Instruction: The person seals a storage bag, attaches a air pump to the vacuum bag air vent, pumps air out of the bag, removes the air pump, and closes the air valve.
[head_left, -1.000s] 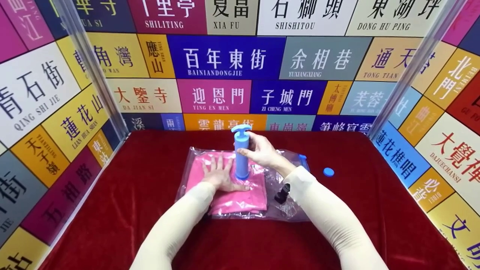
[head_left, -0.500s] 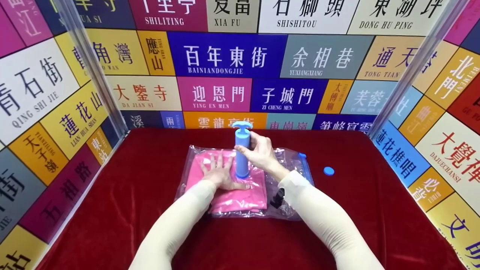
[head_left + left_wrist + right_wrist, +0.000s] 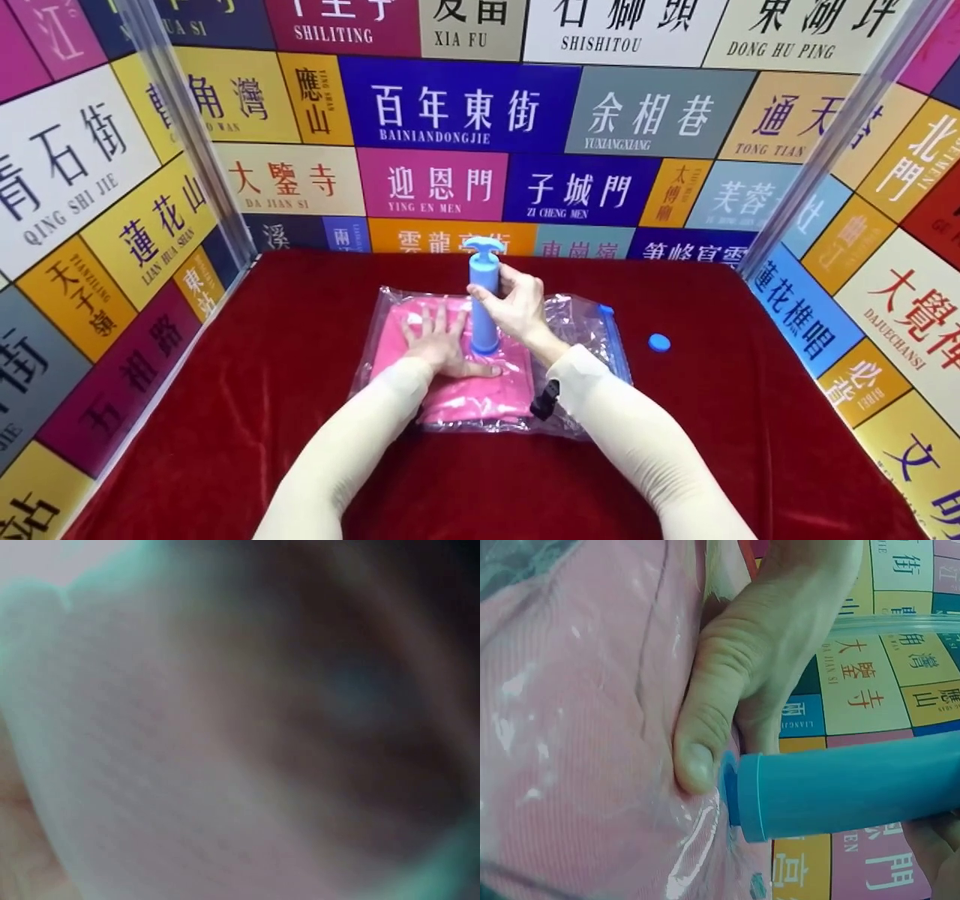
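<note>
A clear plastic bag (image 3: 581, 319) with folded pink ribbed cloth (image 3: 480, 405) inside lies flat on the table. Upright on it stands a blue hand pump (image 3: 484, 330), its T-shaped handle at the top. My right hand (image 3: 520, 306) grips the pump's barrel, thumb on the near side. Fingers spread, my left hand (image 3: 437, 346) presses on the bag just left of the pump's base. In the right wrist view, the left thumb (image 3: 705, 712) lies on the plastic close to the pump's foot, where the film is creased. Only blurred sleeve fabric (image 3: 135, 735) fills the left wrist view.
A round blue cap (image 3: 659, 343) lies on the dark red cloth (image 3: 712, 420) right of the bag. A blue slider (image 3: 606, 309) sits at the bag's right edge. Below the right wrist shows a black device (image 3: 545, 399). Panels with lettering (image 3: 457, 105) wall the table's back and sides.
My right wrist and forearm have shifted left and slightly down, uncovering more of the bag's right edge. The right hand still holds the pump, and the left hand stays pressed in place.
</note>
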